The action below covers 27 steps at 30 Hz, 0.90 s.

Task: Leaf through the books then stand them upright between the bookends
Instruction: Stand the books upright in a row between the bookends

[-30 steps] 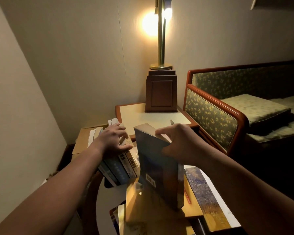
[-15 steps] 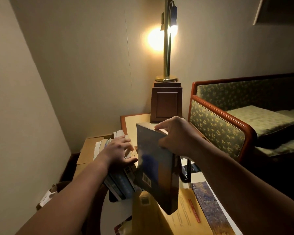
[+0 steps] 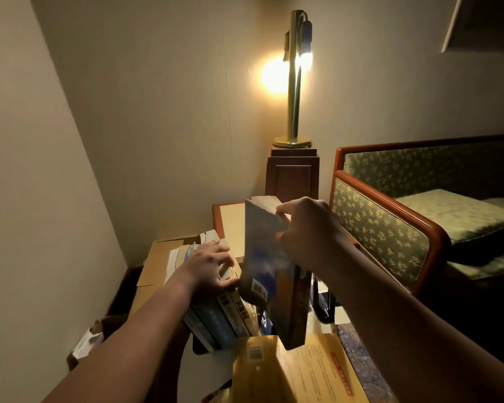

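Note:
My right hand [image 3: 309, 231] grips the top edge of a dark blue book [image 3: 269, 274], which it holds upright and slightly tilted. To its left stands a row of several leaning books [image 3: 224, 312], spines toward me. My left hand [image 3: 210, 264] rests on top of that row, fingers spread and pressing the books leftward. A black bookend [image 3: 323, 305] shows just right of the held book, partly hidden behind it. The blue book's lower corner hangs over a yellow book [image 3: 312, 370] lying flat near me.
A brass lamp [image 3: 294, 80] glows on a wooden pedestal [image 3: 293, 175] at the back of a side table [image 3: 230, 225]. A green patterned sofa [image 3: 390, 228] fills the right. Cardboard boxes [image 3: 157, 257] sit at the left by the wall.
My right hand has carried the blue book up and toward the row of books, turning it more upright. My left hand stayed on the row. The camera tilted upward.

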Each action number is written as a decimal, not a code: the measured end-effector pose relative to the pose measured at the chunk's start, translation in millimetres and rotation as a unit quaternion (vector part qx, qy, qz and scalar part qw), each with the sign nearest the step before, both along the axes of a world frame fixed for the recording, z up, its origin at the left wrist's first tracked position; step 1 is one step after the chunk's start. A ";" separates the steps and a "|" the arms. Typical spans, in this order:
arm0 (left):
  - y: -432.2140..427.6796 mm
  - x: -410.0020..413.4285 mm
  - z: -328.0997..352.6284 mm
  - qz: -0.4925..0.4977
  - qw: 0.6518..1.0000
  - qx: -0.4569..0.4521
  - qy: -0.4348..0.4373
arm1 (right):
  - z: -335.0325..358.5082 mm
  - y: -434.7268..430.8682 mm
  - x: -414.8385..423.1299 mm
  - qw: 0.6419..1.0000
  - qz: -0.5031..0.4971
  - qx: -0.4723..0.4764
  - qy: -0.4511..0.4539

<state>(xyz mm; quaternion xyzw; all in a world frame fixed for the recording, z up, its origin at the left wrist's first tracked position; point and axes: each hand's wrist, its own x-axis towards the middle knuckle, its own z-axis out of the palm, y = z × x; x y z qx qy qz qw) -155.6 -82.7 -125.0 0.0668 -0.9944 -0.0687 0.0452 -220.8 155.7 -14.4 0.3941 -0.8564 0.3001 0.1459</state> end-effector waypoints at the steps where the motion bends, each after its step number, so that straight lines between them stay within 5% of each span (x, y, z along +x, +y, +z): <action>1: 0.6 0.8 0.6 0.002 1.000 0.004 -0.007 | -3.5 -4.9 1.6 1.000 0.004 -0.002 0.005; 9: 5.3 -2.7 -2.2 0.036 0.998 0.038 0.037 | -54.0 -38.1 10.1 0.999 0.046 -0.010 -0.024; 18: -3.7 -11.7 -6.3 0.024 0.999 -0.013 -0.017 | -90.4 -54.5 0.8 0.998 0.040 -0.048 -0.024; 27: -5.7 -13.2 -7.2 0.020 0.999 -0.021 -0.017 | -112.5 -43.9 -3.2 0.979 0.112 -0.056 -0.159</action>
